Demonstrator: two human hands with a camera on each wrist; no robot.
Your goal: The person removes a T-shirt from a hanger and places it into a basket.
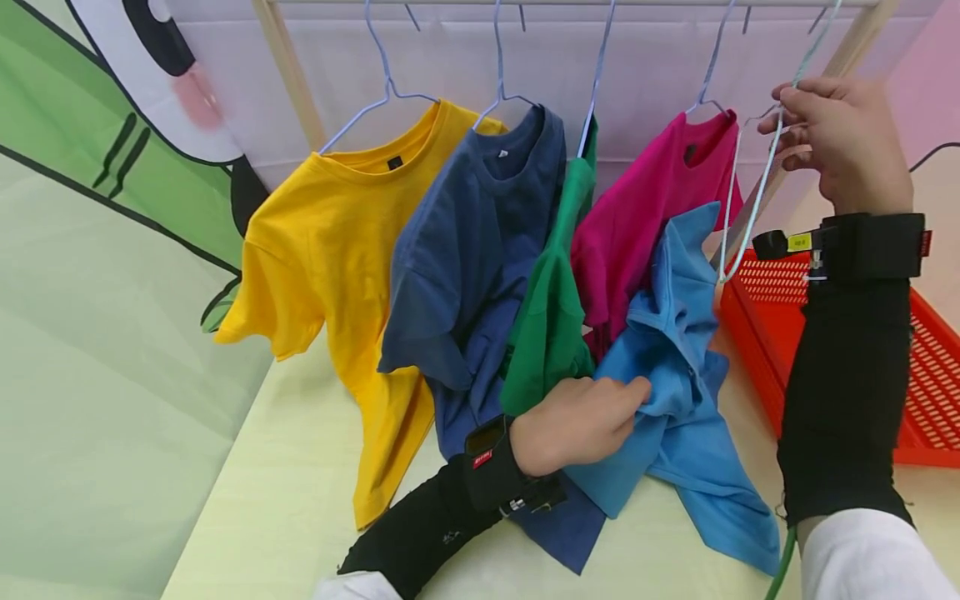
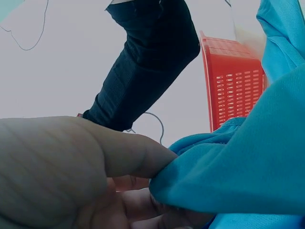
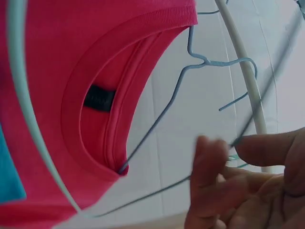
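The person's left hand (image 1: 573,425) is bunching up the light blue T-shirt (image 1: 675,400), fingers curled into the cloth low down near the table (image 1: 285,500); in the left wrist view the thumb (image 2: 119,152) is pressing a fold of the blue fabric against the fingers. The shirt is partly draped on the table and partly lifted, its upper part rising toward the pale wire hanger (image 1: 750,200) beside it. The right hand (image 1: 840,142) is up high at the right, fingers closed around the neck of that hanger, pinching the thin wire; the right wrist view is showing the fingertips (image 3: 209,157) meeting on the wire.

Just left of the held hanger, the pink T-shirt (image 1: 645,208) is hanging from the rail on its own hanger, and the blue shirt is lying against its lower part. Further left are hanging the green T-shirt (image 1: 551,317), the navy T-shirt (image 1: 472,267) and the yellow T-shirt (image 1: 337,258). A red plastic basket (image 1: 930,367) is sitting on the table to the right, behind the right forearm.
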